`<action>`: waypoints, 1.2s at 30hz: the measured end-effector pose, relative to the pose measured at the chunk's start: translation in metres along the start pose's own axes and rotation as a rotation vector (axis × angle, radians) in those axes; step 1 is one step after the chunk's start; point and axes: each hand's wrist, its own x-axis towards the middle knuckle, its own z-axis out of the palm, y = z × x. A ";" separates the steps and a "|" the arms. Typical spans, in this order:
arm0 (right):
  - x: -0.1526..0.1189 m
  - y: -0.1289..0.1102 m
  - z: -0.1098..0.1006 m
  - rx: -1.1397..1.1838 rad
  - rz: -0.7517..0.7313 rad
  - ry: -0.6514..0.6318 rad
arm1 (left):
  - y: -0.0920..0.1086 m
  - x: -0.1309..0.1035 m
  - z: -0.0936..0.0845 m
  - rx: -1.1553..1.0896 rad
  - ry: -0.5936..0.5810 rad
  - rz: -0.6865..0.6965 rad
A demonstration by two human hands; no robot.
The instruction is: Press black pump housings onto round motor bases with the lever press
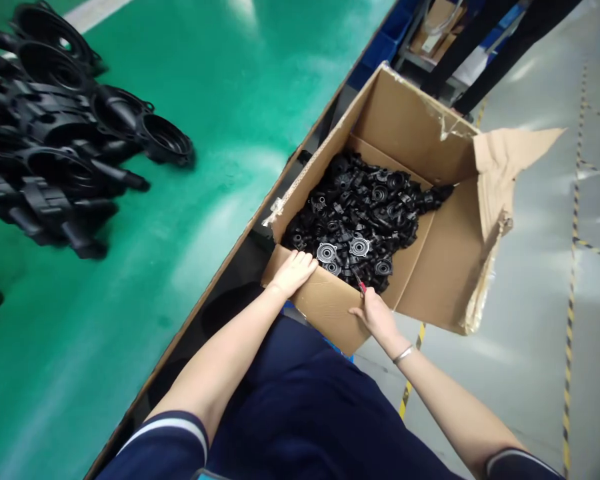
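Observation:
A large cardboard box (433, 260) holds a heap of black moulded parts (365, 200), some with round ringed faces. My left hand (294, 272) grips the top edge of its near wall, fingers hooked over toward the inside. Just right of it, my right hand (377, 317) is closed around a small tool with red on its handle (363, 287). A thin dark tip points into the box over the parts; whether it is a knife or cutters I cannot tell. The thumb of that hand sticks out to the left, against the near wall.
Along the left runs a green-topped table (195, 220) with a pile of larger black housings (55, 133). Torn cardboard (510, 160) juts from the box's right corner. Beyond the box stand a person's dark-trousered legs (505, 47) near blue bins (387, 40). Yellow-black tape (573, 280) marks the grey floor.

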 end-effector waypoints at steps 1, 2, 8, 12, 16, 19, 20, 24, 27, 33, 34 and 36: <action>-0.002 0.000 0.002 -0.009 0.003 0.010 | 0.000 0.000 0.001 0.002 0.008 -0.001; -0.004 -0.001 0.004 -0.018 0.004 0.023 | 0.000 0.000 0.002 0.004 0.016 -0.003; -0.024 -0.007 0.018 -0.071 -0.055 0.126 | 0.000 -0.001 0.006 0.014 0.055 -0.006; -0.026 -0.005 0.029 -0.085 -0.047 0.172 | -0.001 -0.002 0.009 0.004 0.071 0.001; -0.019 0.000 0.046 -0.093 0.033 0.221 | 0.001 -0.003 0.017 -0.009 0.090 -0.014; -0.011 0.003 0.059 -0.091 0.101 0.255 | 0.002 -0.002 0.027 -0.018 0.103 -0.024; -0.009 0.003 0.062 -0.087 0.117 0.261 | 0.002 -0.002 0.029 -0.021 0.106 -0.026; -0.009 0.003 0.061 -0.068 0.138 0.248 | -0.002 -0.003 0.031 -0.045 0.112 -0.022; -0.012 0.002 0.046 -0.043 0.116 0.206 | -0.004 -0.006 0.022 -0.054 0.106 0.003; 0.001 0.003 0.015 0.021 0.112 0.123 | 0.002 0.004 0.006 -0.022 0.061 -0.054; 0.003 0.002 0.013 0.028 0.103 0.116 | 0.002 0.007 0.006 -0.016 0.058 -0.070; 0.005 0.001 0.012 0.037 0.083 0.112 | 0.004 0.011 0.007 -0.014 0.056 -0.088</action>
